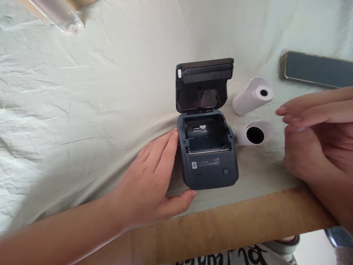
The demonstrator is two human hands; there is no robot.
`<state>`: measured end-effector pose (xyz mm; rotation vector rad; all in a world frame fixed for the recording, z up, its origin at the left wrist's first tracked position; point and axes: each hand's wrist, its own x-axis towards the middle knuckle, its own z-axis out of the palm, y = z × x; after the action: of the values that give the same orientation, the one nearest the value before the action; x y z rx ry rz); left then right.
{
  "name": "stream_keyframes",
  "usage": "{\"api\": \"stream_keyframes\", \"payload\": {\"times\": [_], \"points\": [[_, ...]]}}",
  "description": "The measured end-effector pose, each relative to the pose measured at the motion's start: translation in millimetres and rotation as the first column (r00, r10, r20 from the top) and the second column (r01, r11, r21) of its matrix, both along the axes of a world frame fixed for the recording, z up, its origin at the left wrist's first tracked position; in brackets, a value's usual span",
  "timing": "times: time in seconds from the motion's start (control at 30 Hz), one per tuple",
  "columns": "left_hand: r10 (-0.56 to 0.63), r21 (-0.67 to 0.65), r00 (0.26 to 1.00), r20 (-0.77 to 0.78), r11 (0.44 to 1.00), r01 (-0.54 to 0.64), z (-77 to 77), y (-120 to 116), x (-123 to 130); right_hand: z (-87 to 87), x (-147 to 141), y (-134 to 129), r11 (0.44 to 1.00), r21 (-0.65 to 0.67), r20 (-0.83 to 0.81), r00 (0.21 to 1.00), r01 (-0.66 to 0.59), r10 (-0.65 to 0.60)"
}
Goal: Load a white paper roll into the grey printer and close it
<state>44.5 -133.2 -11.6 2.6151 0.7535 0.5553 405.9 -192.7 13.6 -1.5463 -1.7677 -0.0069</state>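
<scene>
A dark blue portable label printer lies on the cloth, its black lid raised and its roll compartment showing no roll. Along the printer's left side rests my left hand, fingers stretched out and thumb beside the front edge. My right hand hovers at the right, thumb and fingertips drawn together; whether anything small is between them I cannot make out. Nearest to it are a white paper roll with a small core and another roll with a wide dark core.
A phone-like dark slab lies at the upper right. A clear plastic object is at the upper left. Pale wrinkled cloth covers the table, with a wooden edge along the near side.
</scene>
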Motion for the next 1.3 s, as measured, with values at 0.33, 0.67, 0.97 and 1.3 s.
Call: {"api": "stream_keyframes", "payload": {"times": [0.33,0.67,0.97,1.3], "points": [[0.011,-0.021,1.000,0.001,1.000,-0.011,-1.4,0.1,-1.6,-6.8,0.8,15.3,0.993,-0.095,0.249,0.968,0.069,-0.044],[0.014,-0.012,1.000,-0.009,1.000,-0.014,-1.2,-1.1,0.1,-20.5,11.9,22.4,0.986,-0.006,0.195,0.967,0.166,-0.161],[0.012,-0.002,1.000,-0.010,1.000,-0.012,-2.2,-0.6,-0.5,-22.0,9.4,23.5,0.975,-0.209,0.010,0.997,0.074,-0.074],[0.009,-0.009,1.000,-0.018,1.000,-0.009,0.1,-1.0,-0.5,-18.1,4.2,23.9,0.985,-0.169,0.086,0.996,0.019,-0.005]]}}
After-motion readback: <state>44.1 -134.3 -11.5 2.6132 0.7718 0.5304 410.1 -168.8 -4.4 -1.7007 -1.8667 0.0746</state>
